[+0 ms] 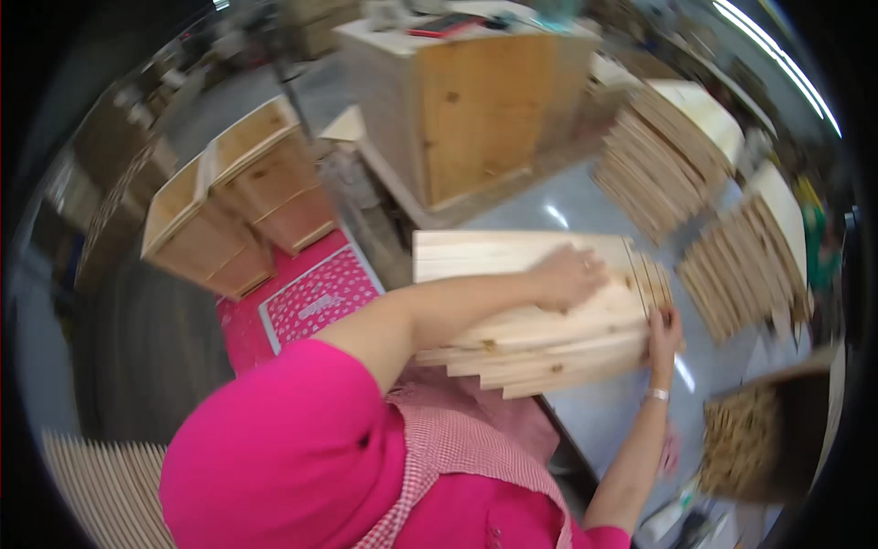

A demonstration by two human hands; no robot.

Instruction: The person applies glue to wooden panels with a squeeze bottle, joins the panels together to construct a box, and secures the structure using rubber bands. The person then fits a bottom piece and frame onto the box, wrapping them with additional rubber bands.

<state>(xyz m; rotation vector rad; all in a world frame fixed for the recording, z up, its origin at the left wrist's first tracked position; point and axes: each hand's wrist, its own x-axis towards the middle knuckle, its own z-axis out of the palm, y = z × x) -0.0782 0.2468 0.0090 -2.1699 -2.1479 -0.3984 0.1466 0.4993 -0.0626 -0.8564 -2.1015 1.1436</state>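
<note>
Grey workbench point(585, 412) fills the right half of the frame, its near edge running down past the person's pink sleeve. At centre, a stack of pine boards point(540, 311) overhangs that edge. Left hand point(569, 276) lies flat on top, fingers spread and released; right hand point(665, 335) grips the stack's right end. Fanned board stacks point(668, 165) crowd the upper right; open wooden drawer boxes point(229, 206) stand at upper left.

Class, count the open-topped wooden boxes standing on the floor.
2: one box at left, the other box right beside it, further back. More may be hidden in the blurred background.
</note>
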